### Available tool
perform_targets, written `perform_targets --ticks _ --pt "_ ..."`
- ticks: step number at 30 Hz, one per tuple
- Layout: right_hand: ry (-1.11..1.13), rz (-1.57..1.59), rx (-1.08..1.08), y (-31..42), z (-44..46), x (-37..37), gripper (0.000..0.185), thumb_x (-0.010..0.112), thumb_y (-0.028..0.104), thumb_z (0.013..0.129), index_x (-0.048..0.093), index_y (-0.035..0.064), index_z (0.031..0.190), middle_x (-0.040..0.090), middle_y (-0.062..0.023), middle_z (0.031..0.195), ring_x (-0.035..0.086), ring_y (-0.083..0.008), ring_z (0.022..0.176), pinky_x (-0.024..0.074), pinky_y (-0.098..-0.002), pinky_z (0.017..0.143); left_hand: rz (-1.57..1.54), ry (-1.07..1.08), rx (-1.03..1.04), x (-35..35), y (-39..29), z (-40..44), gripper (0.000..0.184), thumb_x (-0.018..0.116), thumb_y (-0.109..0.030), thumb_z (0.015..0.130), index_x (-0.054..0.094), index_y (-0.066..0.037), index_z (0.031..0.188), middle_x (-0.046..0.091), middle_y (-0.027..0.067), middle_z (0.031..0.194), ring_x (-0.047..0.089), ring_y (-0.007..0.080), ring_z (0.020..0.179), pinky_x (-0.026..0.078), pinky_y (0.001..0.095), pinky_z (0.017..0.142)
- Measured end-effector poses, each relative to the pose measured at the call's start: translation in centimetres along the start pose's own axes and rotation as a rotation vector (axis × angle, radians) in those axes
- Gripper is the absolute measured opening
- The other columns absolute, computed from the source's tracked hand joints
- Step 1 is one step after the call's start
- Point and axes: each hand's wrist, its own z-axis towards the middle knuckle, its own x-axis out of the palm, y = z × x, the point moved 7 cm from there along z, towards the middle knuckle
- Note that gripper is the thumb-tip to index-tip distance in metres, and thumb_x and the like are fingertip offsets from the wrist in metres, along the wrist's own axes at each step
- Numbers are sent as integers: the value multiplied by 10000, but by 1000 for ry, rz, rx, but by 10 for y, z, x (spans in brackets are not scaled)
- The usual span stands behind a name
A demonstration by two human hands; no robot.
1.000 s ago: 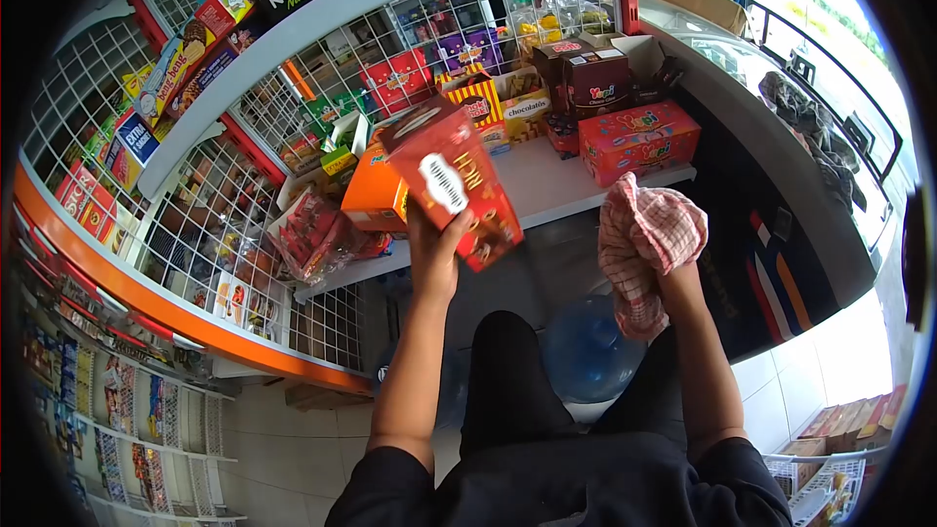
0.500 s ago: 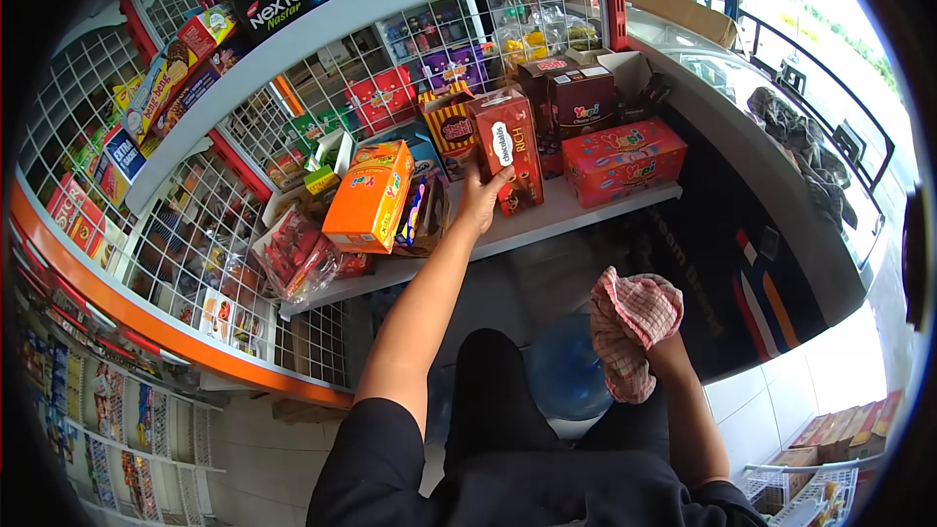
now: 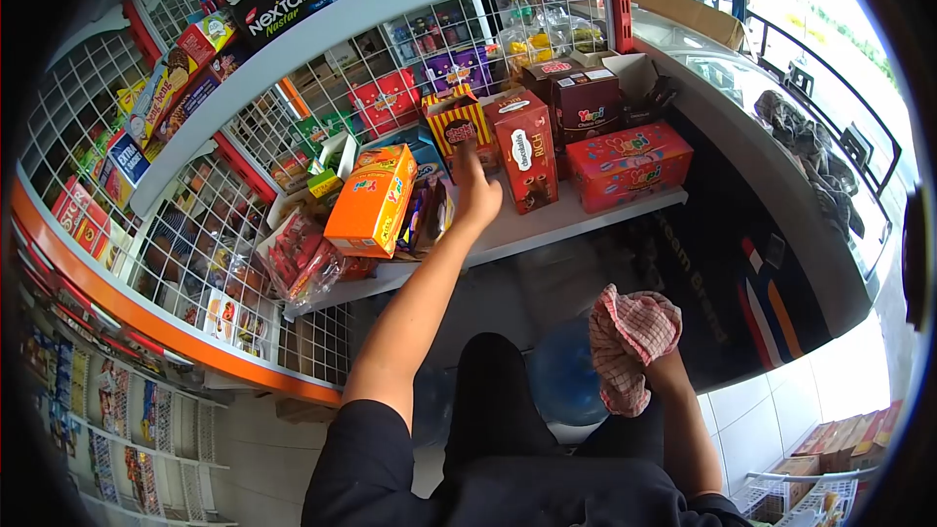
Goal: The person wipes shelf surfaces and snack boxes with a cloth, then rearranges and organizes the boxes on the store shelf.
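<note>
Wire-backed shelf [image 3: 519, 235], mid-frame: the left hand [image 3: 476, 197], grip unclear, should go gently beside the Choki Choki box [image 3: 457, 121]. Right hand [image 3: 669, 372] clutches checked cloth [image 3: 632, 327].

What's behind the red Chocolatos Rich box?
Behind the Chocolatos box and to its right, a dark brown Yupi box shows. Anything directly behind is covered and can't be seen.

You're holding L arm [image 3: 405, 327] out fwd, angling R across front, elbow bending only slightly. L wrist [image 3: 463, 226] lining up w/ forearm; L hand [image 3: 477, 193] pointing away from you, fingers stretching fwd, tips hard to make out. R forearm [image 3: 693, 439] angling slightly inward. R hand [image 3: 668, 371] gripping, fingers mostly hidden, sitting nearer your body than L hand. Hands staying well apart.
</note>
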Motion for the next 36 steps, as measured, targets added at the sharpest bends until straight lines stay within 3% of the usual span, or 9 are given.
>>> perform_targets --ticks 4,8,9,16,17,21,29,34,36 --pt "37 17 -9 12 3 8 503 720 148 709 498 44 1149 522 -77 1131 515 -177 1042 400 -294 902 292 -198 123 -48 -1 64 708 585 46 579 340 -34 1239 396 185 1211 350 343 1167 257 432 979" --pt "42 -15 8 9 -3 12 481 715 158 715 508 43 1133 521 -79 1130 518 -184 1040 400 -300 902 801 157 -107 -33 38 89 558 693 -173 656 493 -138 1176 399 110 1258 299 320 1233 176 564 1007" --pt "37 -21 2 5 -4 13 474 711 162 720 510 44 1133 523 -81 1131 518 -188 1042 398 -304 905 753 184 -131 -33 37 92 326 553 -125 748 579 -109 1072 387 109 1291 241 310 1276 130 626 991" --pt "101 -15 64 -1 -9 15 487 692 165 740 495 43 1169 533 -89 1147 513 -191 1067 384 -306 922 705 386 -143 -41 22 90 183 630 -129 720 635 -74 895 549 98 1072 463 276 1106 223 640 956" --pt "114 15 92 -4 -10 16 497 690 163 742 488 44 1181 531 -89 1157 511 -190 1073 382 -306 924 694 327 -62 -45 15 84 150 644 -121 714 617 -54 845 569 107 981 540 285 976 363 569 886" --pt "122 -35 56 1 -11 18 516 688 160 744 475 48 1201 526 -90 1172 507 -188 1085 378 -304 930 420 206 31 -56 4 75 176 684 -111 685 574 -26 792 546 150 905 573 330 828 470 442 698" --pt "187 -10 53 9 -13 30 514 682 228 765 476 63 1207 514 -85 1192 491 -196 1107 375 -320 947 247 -92 47 -121 -53 89 201 688 -113 691 543 -3 779 530 143 840 550 318 795 449 387 701" --pt "190 -35 -30 26 -4 34 463 642 235 799 480 65 1198 517 -82 1172 492 -203 1098 375 -323 943 -36 -287 163 -195 -109 77 432 727 -154 689 471 -30 1015 522 109 852 548 238 747 453 332 673" --pt "175 -70 -135 40 3 35 466 638 235 801 476 65 1204 504 -89 1192 482 -211 1113 371 -336 948 -205 -337 124 -211 -105 63 467 718 -163 728 451 -18 1083 484 41 817 496 115 697 424 253 613"
